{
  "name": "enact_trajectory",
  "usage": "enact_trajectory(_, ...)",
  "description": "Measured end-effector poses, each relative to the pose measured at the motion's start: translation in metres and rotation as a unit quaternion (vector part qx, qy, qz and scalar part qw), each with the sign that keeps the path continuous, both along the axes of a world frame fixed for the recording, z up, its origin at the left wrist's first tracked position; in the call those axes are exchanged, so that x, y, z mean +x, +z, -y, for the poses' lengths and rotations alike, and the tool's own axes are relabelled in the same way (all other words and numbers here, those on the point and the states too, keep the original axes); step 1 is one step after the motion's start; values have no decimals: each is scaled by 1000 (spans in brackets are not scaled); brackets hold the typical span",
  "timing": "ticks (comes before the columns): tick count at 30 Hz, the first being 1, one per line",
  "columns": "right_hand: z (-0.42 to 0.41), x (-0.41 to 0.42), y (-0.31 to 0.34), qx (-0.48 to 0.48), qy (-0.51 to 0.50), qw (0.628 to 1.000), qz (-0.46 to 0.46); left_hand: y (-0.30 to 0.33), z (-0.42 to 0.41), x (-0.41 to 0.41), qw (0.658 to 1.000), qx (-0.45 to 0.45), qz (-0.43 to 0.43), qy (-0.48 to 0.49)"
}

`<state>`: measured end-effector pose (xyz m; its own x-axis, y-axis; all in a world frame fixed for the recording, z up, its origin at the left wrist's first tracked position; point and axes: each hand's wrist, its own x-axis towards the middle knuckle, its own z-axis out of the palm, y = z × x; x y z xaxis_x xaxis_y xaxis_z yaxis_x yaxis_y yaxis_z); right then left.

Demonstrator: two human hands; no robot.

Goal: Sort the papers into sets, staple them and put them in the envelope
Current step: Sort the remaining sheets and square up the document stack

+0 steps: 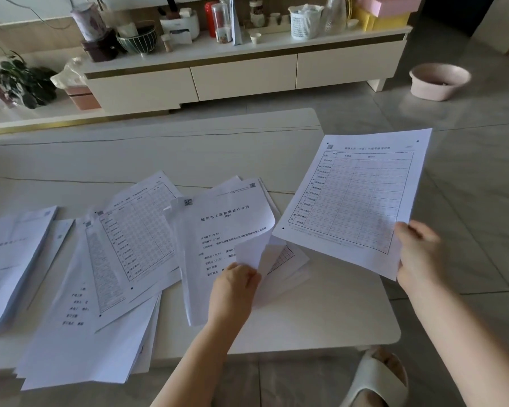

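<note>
the right hand (pixel 420 254) pinches a table sheet (pixel 356 198) by its near right corner and holds it lifted past the counter's (pixel 188 142) right edge, over the floor. the left hand (pixel 235 284) grips the near edge of a title sheet (pixel 221 245), curling it up off the sheets under it near the counter's front right. a pile of sheets (pixel 115 259) fans out at the front middle, overhanging the front edge, with another stack (pixel 9 259) at the front left. a slipper (pixel 376 377) shows on the floor below
</note>
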<state>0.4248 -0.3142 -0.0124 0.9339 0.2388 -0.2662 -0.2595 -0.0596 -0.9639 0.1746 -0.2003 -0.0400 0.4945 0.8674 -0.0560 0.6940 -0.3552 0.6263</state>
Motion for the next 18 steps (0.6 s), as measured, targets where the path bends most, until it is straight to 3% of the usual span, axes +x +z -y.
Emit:
enact_trajectory(10,-1,-3,6,25,-15,999,-22,15,-5,0,978,-115,126,122)
enact_trajectory(16,-4,-2,6,33,-25,998,-47,28,-9,-6,970,-45,145,190)
enact_trajectory(18,-5,-3,5,36,-25,998,-53,30,-10,-7,978,15,125,168)
